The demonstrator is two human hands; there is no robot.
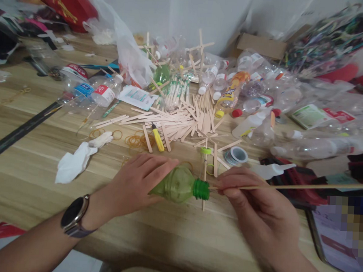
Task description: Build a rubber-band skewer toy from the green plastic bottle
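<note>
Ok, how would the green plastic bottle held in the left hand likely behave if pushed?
The green plastic bottle looks translucent, so probably thin-walled and light for its size. Held sideways by the left hand, it is rounded and would likely roll if released. The ridged neck seems less slippery.

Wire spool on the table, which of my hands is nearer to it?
Right. Your right hand is just on the near side of the wire spool, holding a thin wooden stick; your left hand is farther off to its left, around the green plastic bottle.
</note>
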